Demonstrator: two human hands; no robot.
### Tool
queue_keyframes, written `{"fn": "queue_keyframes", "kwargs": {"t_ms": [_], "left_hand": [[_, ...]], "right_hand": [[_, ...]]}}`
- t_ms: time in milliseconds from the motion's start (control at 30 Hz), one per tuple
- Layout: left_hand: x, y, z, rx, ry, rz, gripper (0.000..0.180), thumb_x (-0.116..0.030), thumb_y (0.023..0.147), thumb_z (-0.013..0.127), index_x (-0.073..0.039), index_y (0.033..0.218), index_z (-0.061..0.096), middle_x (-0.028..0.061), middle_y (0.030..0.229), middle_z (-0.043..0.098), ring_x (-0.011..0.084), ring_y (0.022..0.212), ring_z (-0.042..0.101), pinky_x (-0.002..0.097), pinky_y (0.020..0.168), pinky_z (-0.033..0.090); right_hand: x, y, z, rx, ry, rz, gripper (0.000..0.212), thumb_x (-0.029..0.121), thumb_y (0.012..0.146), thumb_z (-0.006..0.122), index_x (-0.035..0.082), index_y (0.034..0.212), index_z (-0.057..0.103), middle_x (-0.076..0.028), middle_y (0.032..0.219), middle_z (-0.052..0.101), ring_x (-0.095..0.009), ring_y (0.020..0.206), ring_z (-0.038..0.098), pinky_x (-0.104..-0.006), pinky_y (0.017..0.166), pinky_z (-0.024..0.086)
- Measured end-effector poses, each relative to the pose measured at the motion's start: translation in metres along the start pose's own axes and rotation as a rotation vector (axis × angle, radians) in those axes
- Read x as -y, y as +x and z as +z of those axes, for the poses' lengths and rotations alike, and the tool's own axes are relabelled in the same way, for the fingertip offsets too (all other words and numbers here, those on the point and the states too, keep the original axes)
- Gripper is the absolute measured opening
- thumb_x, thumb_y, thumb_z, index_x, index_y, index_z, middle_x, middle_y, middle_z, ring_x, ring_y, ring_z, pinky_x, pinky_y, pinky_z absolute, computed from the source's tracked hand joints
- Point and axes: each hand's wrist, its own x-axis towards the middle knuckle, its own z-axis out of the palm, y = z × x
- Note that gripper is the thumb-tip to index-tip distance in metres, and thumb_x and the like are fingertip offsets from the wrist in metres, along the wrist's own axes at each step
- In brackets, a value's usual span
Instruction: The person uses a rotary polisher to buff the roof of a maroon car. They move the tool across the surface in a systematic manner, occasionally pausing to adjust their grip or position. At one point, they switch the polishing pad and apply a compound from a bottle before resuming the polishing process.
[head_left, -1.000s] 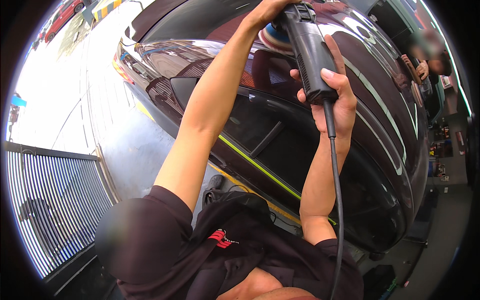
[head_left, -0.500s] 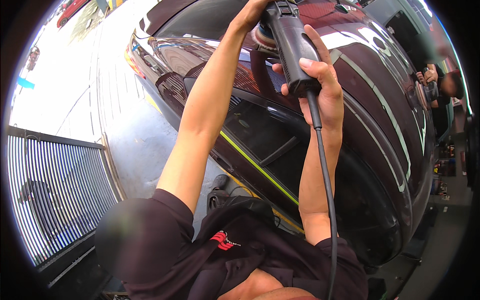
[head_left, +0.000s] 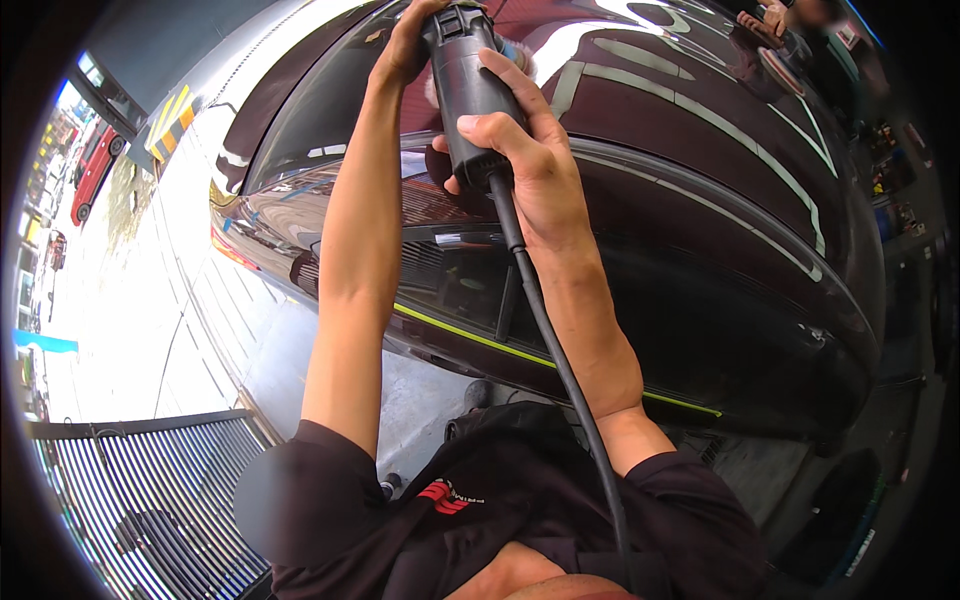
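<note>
A black polisher (head_left: 462, 85) sits at 12 o'clock over a maroon car (head_left: 670, 160), its pad (head_left: 524, 62) partly hidden; the left hand (head_left: 408, 42) grips its front end near the view's upper edge, while the right hand (head_left: 540, 170) wraps its rear, thumb (head_left: 495, 130) on top and index finger (head_left: 516, 84) stretched forward. Its cord (head_left: 563, 350) runs toward 5 o'clock, passing a yellow-green strip (head_left: 478, 338) on the car. Another person's hands (head_left: 774, 18) show between 1 and 2 o'clock, a red car (head_left: 95, 172) at 10, and a slatted gate (head_left: 160, 490) at 8.
</note>
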Motion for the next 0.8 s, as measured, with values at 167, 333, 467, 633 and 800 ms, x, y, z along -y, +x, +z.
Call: {"fn": "queue_keyframes", "kwargs": {"t_ms": [167, 333, 467, 633, 800], "left_hand": [[0.018, 0.039, 0.056, 0.218, -0.120, 0.001, 0.038, -0.034, 0.100, 0.054, -0.001, 0.116, 0.066, 0.0161, 0.110, 0.073, 0.0267, 0.101, 0.072, 0.0400, 0.093, 0.057], [0.026, 0.061, 0.124, 0.190, 0.000, 0.058, 0.026, -0.030, 0.100, 0.057, -0.007, 0.111, 0.061, 0.0102, 0.106, 0.071, 0.0203, 0.103, 0.067, 0.0356, 0.098, 0.051], [0.031, 0.078, 0.192, 0.390, 0.006, 0.020, 0.038, -0.030, 0.101, 0.055, -0.002, 0.125, 0.059, 0.0161, 0.121, 0.070, 0.0232, 0.114, 0.066, 0.0398, 0.101, 0.052], [0.060, 0.097, 0.265, 0.403, 0.065, 0.142, 0.038, -0.027, 0.101, 0.052, -0.001, 0.127, 0.062, 0.0114, 0.133, 0.058, 0.0216, 0.125, 0.057, 0.0367, 0.109, 0.042], [0.098, 0.129, 0.323, 0.423, 0.602, 0.412, 0.037, -0.023, 0.105, 0.048, 0.001, 0.128, 0.064, 0.0108, 0.125, 0.053, 0.0226, 0.124, 0.051, 0.0345, 0.112, 0.034]], "right_hand": [[0.036, -0.024, -0.026, -0.024, 0.010, -0.125, 0.066, 0.007, 0.085, 0.074, 0.008, 0.147, 0.051, -0.014, 0.104, 0.062, -0.017, 0.079, 0.069, -0.0331, 0.057, 0.064], [0.077, -0.048, -0.057, -0.058, -0.032, -0.187, 0.064, 0.010, 0.086, 0.071, 0.008, 0.148, 0.051, -0.016, 0.104, 0.064, -0.021, 0.084, 0.072, -0.0321, 0.061, 0.064], [0.113, -0.077, -0.089, -0.116, -0.021, -0.231, 0.065, 0.011, 0.087, 0.071, 0.010, 0.148, 0.051, -0.014, 0.109, 0.064, -0.022, 0.086, 0.072, -0.0354, 0.061, 0.064], [0.153, -0.111, -0.127, -0.159, -0.129, -0.315, 0.067, 0.013, 0.090, 0.061, 0.007, 0.154, 0.043, -0.026, 0.122, 0.062, -0.033, 0.093, 0.074, -0.0334, 0.061, 0.062], [0.198, -0.144, -0.170, -0.221, -0.135, -0.327, 0.068, 0.018, 0.088, 0.064, 0.012, 0.153, 0.046, -0.022, 0.130, 0.059, -0.035, 0.097, 0.073, -0.0318, 0.060, 0.062]]}}
